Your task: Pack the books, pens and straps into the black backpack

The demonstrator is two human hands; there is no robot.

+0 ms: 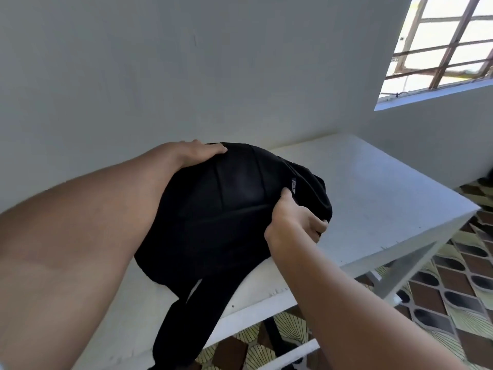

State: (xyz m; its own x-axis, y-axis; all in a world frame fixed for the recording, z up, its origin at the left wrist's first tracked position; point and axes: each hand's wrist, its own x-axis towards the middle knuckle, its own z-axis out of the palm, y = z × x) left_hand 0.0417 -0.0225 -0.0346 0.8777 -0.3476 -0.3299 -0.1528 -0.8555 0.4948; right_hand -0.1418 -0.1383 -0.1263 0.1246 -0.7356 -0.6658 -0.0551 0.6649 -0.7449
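Holding the black backpack (234,209) on the white tabletop (373,188), my left hand (197,152) rests flat on top while my right hand (293,222) pinches its fabric; the overhanging shoulder strap (181,324) risks dragging it off.

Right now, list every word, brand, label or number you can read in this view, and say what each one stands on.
"ASUS": small pale logo, seen sideways and partly blurred, so a likely reading only, on the black backpack, just above the thumb of the right hand.
No other text shows: none on the white table, the wall, the window or the patterned floor tiles.
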